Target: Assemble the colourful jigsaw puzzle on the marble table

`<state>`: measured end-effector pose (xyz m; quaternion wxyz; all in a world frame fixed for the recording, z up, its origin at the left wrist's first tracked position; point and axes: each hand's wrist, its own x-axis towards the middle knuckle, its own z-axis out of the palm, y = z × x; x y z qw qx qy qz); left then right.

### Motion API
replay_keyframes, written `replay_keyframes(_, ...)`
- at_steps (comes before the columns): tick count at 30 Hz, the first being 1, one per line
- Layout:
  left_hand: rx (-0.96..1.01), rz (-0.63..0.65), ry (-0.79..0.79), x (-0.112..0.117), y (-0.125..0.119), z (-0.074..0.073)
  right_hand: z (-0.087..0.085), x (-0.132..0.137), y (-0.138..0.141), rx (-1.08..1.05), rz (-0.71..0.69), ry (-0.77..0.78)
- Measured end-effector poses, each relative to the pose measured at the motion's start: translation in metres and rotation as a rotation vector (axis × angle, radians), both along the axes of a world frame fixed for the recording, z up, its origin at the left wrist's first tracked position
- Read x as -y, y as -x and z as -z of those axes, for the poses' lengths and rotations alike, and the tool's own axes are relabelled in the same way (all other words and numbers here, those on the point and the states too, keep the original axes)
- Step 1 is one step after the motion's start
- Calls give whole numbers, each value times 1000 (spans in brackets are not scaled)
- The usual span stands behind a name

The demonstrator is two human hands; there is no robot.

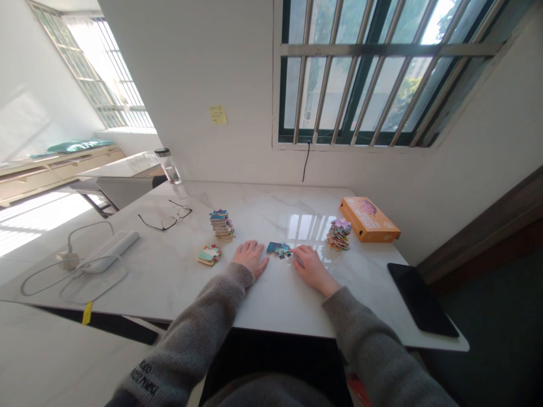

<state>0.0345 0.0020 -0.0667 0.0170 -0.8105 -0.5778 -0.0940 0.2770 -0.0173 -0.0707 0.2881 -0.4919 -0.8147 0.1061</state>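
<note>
A small patch of joined puzzle pieces (279, 249) lies on the white marble table (178, 282) between my two hands. My left hand (250, 257) rests flat on the table just left of the patch, fingers stretched out and holding nothing. My right hand (310, 265) lies on the table to the right of the patch, its fingertips touching the patch's right edge. Stacks of puzzle pieces stand nearby: a tall one (222, 225) behind my left hand, a low one (209, 255) to its left, and another tall one (339, 234) behind my right hand.
An orange puzzle box (368, 219) lies at the back right. A black tablet (421, 298) sits near the right edge. Glasses (167, 217), a clear bottle (169, 167) and a white power strip (111, 249) with cables occupy the left side. The wall and a barred window are behind.
</note>
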Motion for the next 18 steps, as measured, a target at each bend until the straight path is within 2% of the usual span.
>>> replay_keyframes(8,140,-87,36,-16,-13,-4,0,2,1,73,34,32)
replay_keyframes(18,213,-11,76,-25,-34,-4,0,-1,2,18,23,42)
